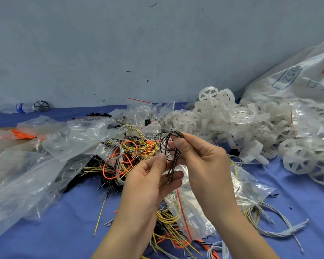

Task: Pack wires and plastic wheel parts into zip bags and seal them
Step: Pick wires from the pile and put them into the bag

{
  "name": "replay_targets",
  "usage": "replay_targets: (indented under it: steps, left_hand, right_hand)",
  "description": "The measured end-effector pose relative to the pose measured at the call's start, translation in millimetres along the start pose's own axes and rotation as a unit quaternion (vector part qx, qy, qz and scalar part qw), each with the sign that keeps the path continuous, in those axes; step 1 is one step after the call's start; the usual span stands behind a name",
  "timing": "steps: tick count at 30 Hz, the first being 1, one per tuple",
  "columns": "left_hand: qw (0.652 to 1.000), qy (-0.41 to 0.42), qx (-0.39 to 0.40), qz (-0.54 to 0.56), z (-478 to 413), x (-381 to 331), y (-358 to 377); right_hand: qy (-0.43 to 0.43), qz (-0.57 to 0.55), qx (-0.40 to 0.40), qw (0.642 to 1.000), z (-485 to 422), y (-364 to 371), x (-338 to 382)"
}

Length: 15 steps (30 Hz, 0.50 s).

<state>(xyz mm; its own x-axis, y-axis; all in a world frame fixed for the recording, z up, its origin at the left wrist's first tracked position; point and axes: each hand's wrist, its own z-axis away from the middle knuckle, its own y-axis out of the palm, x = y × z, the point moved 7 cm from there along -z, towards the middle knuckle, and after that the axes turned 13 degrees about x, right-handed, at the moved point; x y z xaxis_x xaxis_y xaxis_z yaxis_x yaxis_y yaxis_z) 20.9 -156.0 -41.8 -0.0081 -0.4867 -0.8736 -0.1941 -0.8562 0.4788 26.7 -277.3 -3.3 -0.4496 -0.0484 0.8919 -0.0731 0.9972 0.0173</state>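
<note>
Both hands pinch the dark wire bundle (169,152), looped upright between them, right hand (198,157) gripping above, left hand (153,176) below.

Both forearms extend forward and converge, left hand (153,176) palm-up with fingers curled and thumb pressing down, right hand (200,157) raised alongside, thumb and forefinger pinched.

Even, soft light; glare on plastic bags (36,165); wide-angle bending at edges; far right corner blurred.
</note>
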Motion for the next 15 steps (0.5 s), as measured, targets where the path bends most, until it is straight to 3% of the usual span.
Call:
replay_targets:
  steps: [6, 15]
  left_hand:
    - [0.999, -0.022, -0.01, 0.029, -1.3, 4.8, -4.2]
    - [0.989, -0.073, -0.034, 0.122, -2.5, 8.6, -20.8]
  right_hand:
    - [0.0, 0.079, 0.017, 0.997, -2.8, -0.2, 0.3]
    - [0.049, 0.084, 0.066, 0.993, -7.1, -5.7, -11.5]
